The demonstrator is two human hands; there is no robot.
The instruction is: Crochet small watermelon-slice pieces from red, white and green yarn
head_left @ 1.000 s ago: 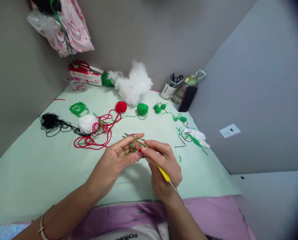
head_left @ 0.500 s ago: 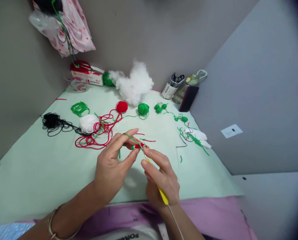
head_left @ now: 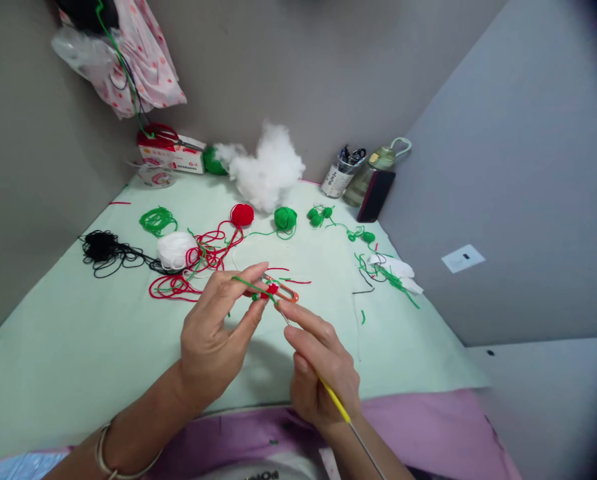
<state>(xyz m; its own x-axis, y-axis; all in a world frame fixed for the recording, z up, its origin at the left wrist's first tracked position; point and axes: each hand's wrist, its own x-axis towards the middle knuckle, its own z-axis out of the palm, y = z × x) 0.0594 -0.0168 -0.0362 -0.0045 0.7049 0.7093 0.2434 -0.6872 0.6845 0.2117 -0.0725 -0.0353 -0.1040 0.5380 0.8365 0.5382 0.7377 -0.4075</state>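
Note:
Between thumb and fingers, my left hand (head_left: 218, 327) pinches a small red, green and white crochet piece (head_left: 269, 289). Green yarn (head_left: 245, 283) runs from its raised index finger to the piece. An orange stitch marker (head_left: 291, 294), shaped like a safety pin, hangs at the right side of the piece. My right hand (head_left: 325, 363) grips a crochet hook (head_left: 335, 399) with a yellow handle, and the slim metal tip meets the piece near the green yarn. My fingers hide part of the piece and the middle of the hook.
Behind my hands lie a red yarn ball (head_left: 242, 215), a green yarn ball (head_left: 285, 219), a white yarn ball (head_left: 177, 251) and tangled black yarn (head_left: 101, 247). White stuffing (head_left: 268, 170) sits by the wall. A pen cup (head_left: 336, 179), bottle (head_left: 359, 187) and phone (head_left: 376, 196) stand right.
My left hand and the crochet piece have shifted slightly left. The hook tip has drawn back a little from the piece, and more of the orange stitch marker shows.

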